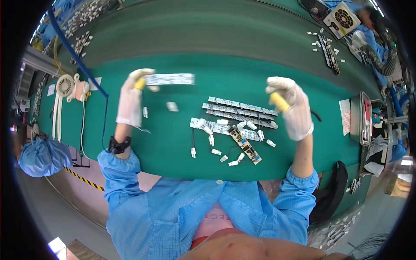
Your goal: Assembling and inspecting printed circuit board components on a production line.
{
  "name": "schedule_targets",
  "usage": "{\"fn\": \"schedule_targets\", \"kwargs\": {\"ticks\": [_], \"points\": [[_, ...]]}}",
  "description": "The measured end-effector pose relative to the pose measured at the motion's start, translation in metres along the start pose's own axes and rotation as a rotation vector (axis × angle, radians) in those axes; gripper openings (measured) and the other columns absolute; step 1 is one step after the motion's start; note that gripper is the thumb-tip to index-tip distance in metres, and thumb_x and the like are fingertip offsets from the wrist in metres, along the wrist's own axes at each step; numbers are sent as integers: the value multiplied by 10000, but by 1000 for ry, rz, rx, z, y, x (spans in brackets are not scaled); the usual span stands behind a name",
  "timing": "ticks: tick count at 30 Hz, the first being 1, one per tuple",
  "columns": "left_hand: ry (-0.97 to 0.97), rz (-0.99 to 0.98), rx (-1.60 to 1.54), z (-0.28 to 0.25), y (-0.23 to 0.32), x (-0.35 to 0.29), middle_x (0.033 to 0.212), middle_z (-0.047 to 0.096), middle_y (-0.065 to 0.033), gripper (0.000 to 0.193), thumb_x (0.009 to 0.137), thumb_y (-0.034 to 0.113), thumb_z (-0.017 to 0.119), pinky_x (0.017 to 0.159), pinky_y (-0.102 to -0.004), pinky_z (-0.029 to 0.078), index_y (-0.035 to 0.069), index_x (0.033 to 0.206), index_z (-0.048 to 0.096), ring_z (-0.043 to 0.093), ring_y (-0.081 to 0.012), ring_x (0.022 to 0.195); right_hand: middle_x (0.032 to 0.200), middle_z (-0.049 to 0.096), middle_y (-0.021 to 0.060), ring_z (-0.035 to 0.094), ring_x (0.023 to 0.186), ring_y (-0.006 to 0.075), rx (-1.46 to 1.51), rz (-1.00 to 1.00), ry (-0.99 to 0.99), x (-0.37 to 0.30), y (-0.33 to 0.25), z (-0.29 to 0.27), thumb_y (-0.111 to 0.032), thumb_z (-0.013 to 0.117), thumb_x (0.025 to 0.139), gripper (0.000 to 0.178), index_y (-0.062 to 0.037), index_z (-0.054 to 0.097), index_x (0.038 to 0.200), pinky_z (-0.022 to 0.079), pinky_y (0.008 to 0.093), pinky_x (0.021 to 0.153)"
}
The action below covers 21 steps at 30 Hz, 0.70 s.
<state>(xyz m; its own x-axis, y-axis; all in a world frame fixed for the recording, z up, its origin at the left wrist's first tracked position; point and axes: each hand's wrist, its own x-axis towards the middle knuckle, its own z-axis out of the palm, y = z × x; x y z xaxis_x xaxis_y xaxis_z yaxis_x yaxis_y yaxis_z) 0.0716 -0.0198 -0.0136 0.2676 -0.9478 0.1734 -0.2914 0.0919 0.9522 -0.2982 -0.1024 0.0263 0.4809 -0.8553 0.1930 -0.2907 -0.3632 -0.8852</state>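
My left hand [132, 97], in a white glove with a yellow finger sleeve, grips one end of a white circuit board strip [173, 79]. A white connector [145, 112] hangs below that hand, and a blurred white connector [172, 106] shows beneath the strip. My right hand [289, 106], gloved the same way, is raised with fingers curved and apart, nothing visible between them. Left of it lie several strips [242, 105] in a loose pile on the green mat [173, 147]. A brown board with components [245, 145] rests across the nearest strip [201, 125], among white wired connectors [216, 151].
A small fan [66, 86] stands at the left, beside a hanging blue cable [78, 56]. At the right are a printed sheet [345, 117] and a metal tray [365, 119]. More boards [328, 54] lie on the far dark belt [195, 34], near a boxed fan unit [342, 19].
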Motion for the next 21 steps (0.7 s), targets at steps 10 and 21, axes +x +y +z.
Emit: {"fn": "schedule_targets", "kwargs": {"ticks": [10,21], "points": [[-85,315,413,20,26,0,1049,617,-99,399,897,296,464,945,-344,378,81,1233,474,549,-215,1026,982,543,101,613,775,166,193,186,49,4,24,10,124,485,800,150,4,555,856,514,236,582],[-370,-215,-653,68,33,-27,899,624,-116,392,933,225,481,787,-270,445,-13,1237,412,612,-168,802,1140,534,152,516,1065,254,-431,-509,178,4,-10,18,-347,716,741,561,-39,517,1165,414,381,903]]}}
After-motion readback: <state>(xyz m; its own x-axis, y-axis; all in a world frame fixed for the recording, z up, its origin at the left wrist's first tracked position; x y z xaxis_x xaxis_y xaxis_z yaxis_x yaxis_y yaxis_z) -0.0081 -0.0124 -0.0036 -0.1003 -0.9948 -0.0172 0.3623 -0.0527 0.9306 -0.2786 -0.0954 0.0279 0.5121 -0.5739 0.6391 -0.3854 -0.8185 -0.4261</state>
